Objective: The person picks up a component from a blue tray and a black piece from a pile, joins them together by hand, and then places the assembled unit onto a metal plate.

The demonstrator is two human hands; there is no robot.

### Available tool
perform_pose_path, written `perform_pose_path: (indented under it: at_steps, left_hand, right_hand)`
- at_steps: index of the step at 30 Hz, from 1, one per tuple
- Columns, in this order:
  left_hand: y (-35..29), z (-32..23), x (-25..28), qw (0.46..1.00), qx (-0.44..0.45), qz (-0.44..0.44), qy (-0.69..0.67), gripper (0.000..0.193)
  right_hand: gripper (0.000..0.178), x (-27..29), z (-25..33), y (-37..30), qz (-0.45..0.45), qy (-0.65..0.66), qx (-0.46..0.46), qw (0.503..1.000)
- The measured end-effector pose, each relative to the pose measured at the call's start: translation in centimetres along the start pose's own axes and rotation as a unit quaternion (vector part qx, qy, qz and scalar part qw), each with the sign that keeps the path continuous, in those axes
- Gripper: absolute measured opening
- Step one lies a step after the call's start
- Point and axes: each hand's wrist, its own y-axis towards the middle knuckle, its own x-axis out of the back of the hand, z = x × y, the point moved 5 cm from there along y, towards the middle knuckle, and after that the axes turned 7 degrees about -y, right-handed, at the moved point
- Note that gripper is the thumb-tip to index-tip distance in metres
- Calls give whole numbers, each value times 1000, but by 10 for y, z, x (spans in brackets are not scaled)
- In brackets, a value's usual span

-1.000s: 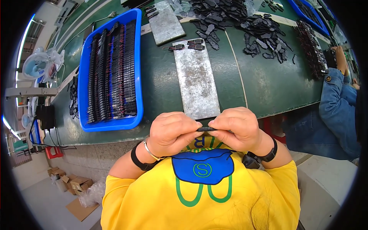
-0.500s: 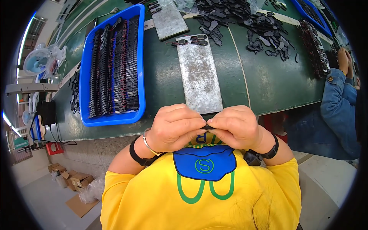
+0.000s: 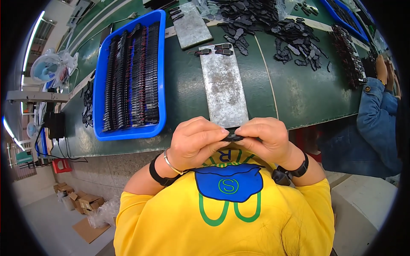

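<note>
Between my fingertips, just off the table's front edge, is a small flat black part [image 3: 232, 138]; its exact kind is too small to tell. My left hand [image 3: 197, 143] pinches its left end, and my right hand [image 3: 266, 138] pinches the other end. Straight ahead lies a worn grey metal plate [image 3: 224, 87], its near end close behind my fingers. Several small black parts with thin wires [image 3: 223, 50] rest at the plate's far end.
A blue tray [image 3: 162, 98] with rows of black wired parts stands on the green table [image 3: 183, 89] at left. Behind are a second metal plate [image 3: 192, 27] and heaped flat black pieces [image 3: 294, 40]. At right, a co-worker's denim sleeve [image 3: 373, 115] reaches over the table edge.
My fingertips have parted slightly, so more of the black part shows between them. The view has shifted a little, moving the tray and plates slightly rightward in the picture.
</note>
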Motion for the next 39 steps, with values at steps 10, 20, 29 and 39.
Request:
perform_pose_path:
  at_steps: [10,20,29,39]
  left_hand:
    - [19,-19,14,993,-19,75,86,28]
    - [49,-23,60,943,-38,231,236,17]
    - [106,153,217,852,241,82,457,16]
    - [110,219,224,790,313,136,509,17]
  right_hand:
    - [19,0,19,11,10,-60,71,996]
    - [16,-3,26,29,45,-108,125,985]
    - [14,12,-10,13,-36,-211,39,976]
    - [15,16,-15,13,-64,-222,15,973]
